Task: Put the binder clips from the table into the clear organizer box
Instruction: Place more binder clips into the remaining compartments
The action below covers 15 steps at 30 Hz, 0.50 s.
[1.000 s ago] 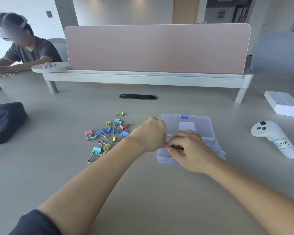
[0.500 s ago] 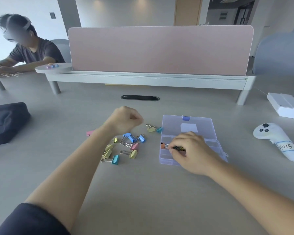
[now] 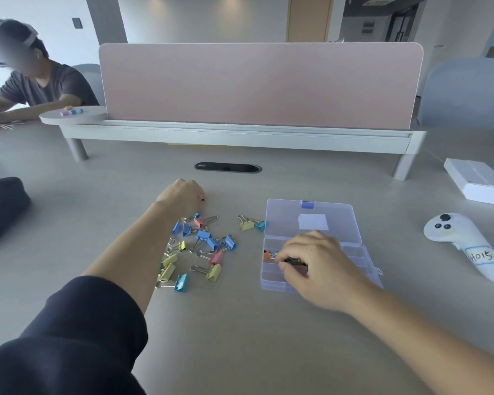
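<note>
The clear organizer box (image 3: pixel 271 284) lies open on the table, its lid (image 3: pixel 337 215) folded back. My right hand (image 3: pixel 317 269) is over the tray part and pinches a dark binder clip (image 3: pixel 296 262). An orange clip (image 3: pixel 266 256) lies in a left compartment. Left of the box sits a loose pile of blue, yellow, pink and teal binder clips (image 3: pixel 203 243). A yellow clip (image 3: pixel 246 224) and a teal clip (image 3: pixel 260 225) lie right by the box. My left hand (image 3: pixel 180 195) is a closed fist at the pile's far edge; its inside is hidden.
A white controller (image 3: pixel 465 246) lies right of the box and a white carton (image 3: pixel 476 181) behind it. A dark bag (image 3: pixel 0 209) sits at far left. Farther back are a black cable slot (image 3: pixel 227 167), a pink divider (image 3: pixel 257 84) and a seated person (image 3: pixel 40 84).
My left hand has left the box and swung left to the far edge of the clip pile. My right hand stays over the tray with the dark clip.
</note>
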Motion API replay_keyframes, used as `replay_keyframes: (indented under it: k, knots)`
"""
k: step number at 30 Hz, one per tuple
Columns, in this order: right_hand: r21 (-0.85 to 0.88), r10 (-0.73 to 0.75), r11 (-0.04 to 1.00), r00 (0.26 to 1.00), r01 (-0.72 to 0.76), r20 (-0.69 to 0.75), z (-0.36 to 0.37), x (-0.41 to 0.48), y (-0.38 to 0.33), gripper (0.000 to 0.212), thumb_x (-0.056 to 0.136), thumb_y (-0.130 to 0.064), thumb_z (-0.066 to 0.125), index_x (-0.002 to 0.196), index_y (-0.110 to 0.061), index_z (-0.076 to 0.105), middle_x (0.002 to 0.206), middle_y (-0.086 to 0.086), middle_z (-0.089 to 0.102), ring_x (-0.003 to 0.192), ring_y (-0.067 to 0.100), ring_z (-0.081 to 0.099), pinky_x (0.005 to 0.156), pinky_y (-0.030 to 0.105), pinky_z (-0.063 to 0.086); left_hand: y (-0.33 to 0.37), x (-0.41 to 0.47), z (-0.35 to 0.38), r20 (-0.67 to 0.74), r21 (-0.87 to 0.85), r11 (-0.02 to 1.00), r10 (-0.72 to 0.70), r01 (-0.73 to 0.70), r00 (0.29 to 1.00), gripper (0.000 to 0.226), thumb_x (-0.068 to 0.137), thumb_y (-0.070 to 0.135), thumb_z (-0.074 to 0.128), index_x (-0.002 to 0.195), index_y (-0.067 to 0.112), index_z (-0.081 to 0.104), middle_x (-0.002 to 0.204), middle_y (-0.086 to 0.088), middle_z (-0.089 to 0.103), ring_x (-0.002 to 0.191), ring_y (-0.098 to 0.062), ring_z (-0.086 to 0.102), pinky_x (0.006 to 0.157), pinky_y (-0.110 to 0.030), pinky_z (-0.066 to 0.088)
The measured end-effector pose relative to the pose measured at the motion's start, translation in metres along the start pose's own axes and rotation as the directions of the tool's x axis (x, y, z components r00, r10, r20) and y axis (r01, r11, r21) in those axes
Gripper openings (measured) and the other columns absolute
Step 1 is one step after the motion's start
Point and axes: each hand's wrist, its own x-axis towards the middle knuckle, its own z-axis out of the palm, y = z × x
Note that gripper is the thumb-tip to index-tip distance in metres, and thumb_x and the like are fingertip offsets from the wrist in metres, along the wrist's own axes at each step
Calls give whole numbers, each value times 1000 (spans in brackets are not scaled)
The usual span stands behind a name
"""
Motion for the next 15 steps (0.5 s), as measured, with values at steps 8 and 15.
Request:
replay_keyframes:
  k: [8, 15]
  knots:
    - [3, 6, 1000, 1000, -6, -3, -2, 0, -1, 31, 83, -43, 40, 89, -34, 69, 84, -20, 62, 88, 11, 46, 84, 38, 43, 20, -18, -14, -134, -66, 997, 26, -35, 991, 27, 93, 11, 53, 113, 23, 67, 112, -5, 66, 93, -28, 64, 80, -38, 55]
    - [-18, 10, 1000, 1000, -10, 15, -4, -1, -5, 25, 84, -39, 44, 86, -32, 68, 80, -17, 61, 84, 14, 47, 81, 38, 43, 87, -116, -53, -166, -807, 528, 228, -265, 959, 22, 91, 8, 60, 108, 21, 61, 90, -2, 65, 80, -13, 71, 53, -25, 45]
